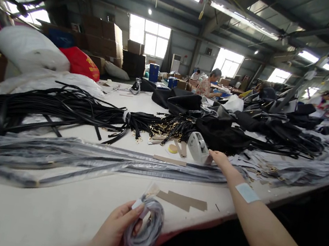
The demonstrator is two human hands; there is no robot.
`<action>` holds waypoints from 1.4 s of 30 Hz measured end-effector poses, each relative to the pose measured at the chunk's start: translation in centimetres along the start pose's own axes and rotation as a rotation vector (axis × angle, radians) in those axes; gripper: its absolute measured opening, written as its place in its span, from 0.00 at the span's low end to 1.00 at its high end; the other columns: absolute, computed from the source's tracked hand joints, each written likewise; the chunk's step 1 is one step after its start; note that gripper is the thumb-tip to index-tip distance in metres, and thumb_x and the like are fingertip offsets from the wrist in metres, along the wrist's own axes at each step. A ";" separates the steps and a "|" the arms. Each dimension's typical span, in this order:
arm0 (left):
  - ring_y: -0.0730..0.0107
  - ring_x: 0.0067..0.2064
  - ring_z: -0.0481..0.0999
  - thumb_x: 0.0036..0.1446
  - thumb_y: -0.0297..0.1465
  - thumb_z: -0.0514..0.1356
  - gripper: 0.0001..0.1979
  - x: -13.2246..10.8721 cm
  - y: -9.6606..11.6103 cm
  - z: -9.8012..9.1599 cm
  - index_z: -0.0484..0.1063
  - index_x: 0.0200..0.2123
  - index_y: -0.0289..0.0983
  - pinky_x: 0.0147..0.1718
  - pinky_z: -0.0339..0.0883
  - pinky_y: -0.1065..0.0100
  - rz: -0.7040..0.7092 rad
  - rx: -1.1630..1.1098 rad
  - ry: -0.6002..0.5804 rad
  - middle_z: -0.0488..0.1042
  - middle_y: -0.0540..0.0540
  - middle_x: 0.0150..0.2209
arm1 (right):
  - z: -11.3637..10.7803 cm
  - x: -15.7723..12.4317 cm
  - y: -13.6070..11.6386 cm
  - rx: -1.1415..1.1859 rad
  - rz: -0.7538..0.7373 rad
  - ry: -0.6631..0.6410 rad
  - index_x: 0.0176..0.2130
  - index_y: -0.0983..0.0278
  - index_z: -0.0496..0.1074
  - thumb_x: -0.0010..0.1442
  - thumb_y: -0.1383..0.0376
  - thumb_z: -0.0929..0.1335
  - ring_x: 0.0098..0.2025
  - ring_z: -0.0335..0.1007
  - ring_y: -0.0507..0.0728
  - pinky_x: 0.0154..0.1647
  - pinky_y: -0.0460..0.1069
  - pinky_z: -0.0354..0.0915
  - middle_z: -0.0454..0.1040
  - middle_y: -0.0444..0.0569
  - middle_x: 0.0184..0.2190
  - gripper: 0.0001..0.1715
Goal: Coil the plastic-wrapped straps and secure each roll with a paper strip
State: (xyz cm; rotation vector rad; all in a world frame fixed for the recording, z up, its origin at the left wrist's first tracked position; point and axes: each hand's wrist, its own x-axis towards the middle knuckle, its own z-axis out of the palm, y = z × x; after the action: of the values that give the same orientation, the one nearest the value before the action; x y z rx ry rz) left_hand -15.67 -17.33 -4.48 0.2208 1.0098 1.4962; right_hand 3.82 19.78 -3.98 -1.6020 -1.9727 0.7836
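My left hand (114, 231) grips a coiled strap wrapped in clear plastic (146, 226) at the table's near edge, thumb on top of the coil. My right hand (220, 159) is stretched out far across the white table (44, 212) and rests its fingers against a white tape dispenser (198, 147); the fingers look closed around its near end. A pale plaster (247, 192) sits on that forearm. A small yellow tape roll (173, 149) lies just left of the dispenser. Long plastic-wrapped straps (83, 160) stretch across the table between my hands.
A big bundle of black straps with gold clasps (60, 108) lies at the back left. Black bags (214, 122) pile behind the dispenser. Brown card strips (183, 201) lie near my left hand. Another person (208, 84) sits far back among boxes and white sacks (29, 49).
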 end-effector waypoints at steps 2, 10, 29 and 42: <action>0.80 0.17 0.58 0.41 0.41 0.73 0.20 0.1 0.2 0.1 0.71 0.28 0.33 0.19 0.51 0.76 0.003 0.034 0.017 0.63 0.55 0.15 | 0.2 0.0 -0.3 0.031 0.001 -0.012 0.50 0.65 0.71 0.66 0.60 0.67 0.45 0.72 0.58 0.45 0.56 0.71 0.72 0.51 0.49 0.16; 0.80 0.18 0.58 0.42 0.43 0.72 0.21 0.6 0.6 0.8 0.70 0.28 0.33 0.19 0.51 0.76 0.065 0.100 0.004 0.64 0.55 0.16 | -0.7 -4.1 1.8 0.114 -0.004 0.119 0.25 0.66 0.73 0.61 0.58 0.69 0.20 0.65 0.52 0.25 0.48 0.64 0.70 0.43 0.17 0.17; 0.79 0.21 0.62 0.48 0.40 0.69 0.17 0.1 -1.2 2.9 0.72 0.30 0.32 0.23 0.58 0.74 0.149 0.206 -0.175 0.67 0.53 0.20 | 1.1 -16.5 0.6 0.575 -0.151 -0.047 0.33 0.64 0.77 0.50 0.46 0.73 0.29 0.73 0.55 0.32 0.48 0.71 0.77 0.48 0.26 0.24; 0.62 0.37 0.74 0.45 0.30 0.67 0.07 13.9 2.2 8.8 0.73 0.22 0.33 0.35 0.67 0.68 0.208 1.198 -0.417 0.77 0.41 0.36 | -1.8 -19.2 1.0 0.489 -0.196 0.109 0.27 0.64 0.75 0.51 0.53 0.72 0.21 0.63 0.52 0.25 0.47 0.59 0.69 0.42 0.17 0.16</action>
State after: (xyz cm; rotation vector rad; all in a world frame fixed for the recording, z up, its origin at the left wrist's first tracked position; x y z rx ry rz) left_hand -14.53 -0.81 -3.47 1.4480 1.4390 0.7777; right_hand 9.59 1.40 -3.51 -1.1233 -1.6636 0.9826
